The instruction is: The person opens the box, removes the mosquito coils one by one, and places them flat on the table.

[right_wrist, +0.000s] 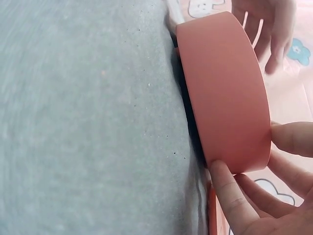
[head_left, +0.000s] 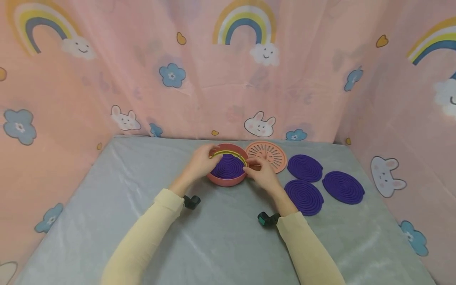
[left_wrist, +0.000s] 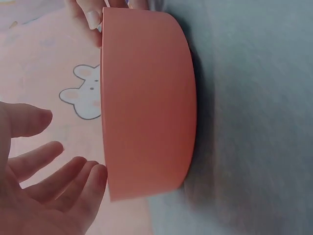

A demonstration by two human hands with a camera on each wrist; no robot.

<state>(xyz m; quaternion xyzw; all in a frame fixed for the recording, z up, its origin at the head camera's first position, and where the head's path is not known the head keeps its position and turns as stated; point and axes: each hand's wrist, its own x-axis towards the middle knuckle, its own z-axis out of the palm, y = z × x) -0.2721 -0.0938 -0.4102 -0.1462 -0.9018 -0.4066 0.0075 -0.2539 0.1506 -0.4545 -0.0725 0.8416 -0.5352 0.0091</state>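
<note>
A round coral tin [head_left: 228,181] stands on the table, a purple mosquito coil [head_left: 228,167] lying inside it and a yellow band [head_left: 228,152] curving along its far inner wall. On the tin's left, my left hand [head_left: 203,160] reaches over the rim; the left wrist view shows its fingers [left_wrist: 80,183] loosely spread, fingertips right at the edge. My right hand [head_left: 261,172] holds the tin's right side, with the thumb [right_wrist: 293,137] at the rim and a finger [right_wrist: 225,183] against the lower outer wall.
A slotted coral lid [head_left: 276,158] lies just behind and right of the tin. Farther right are three purple coils [head_left: 305,168] [head_left: 304,197] [head_left: 343,187] flat on the grey cloth [head_left: 221,237]. Printed pink curtains [head_left: 213,103] enclose the table's back and sides.
</note>
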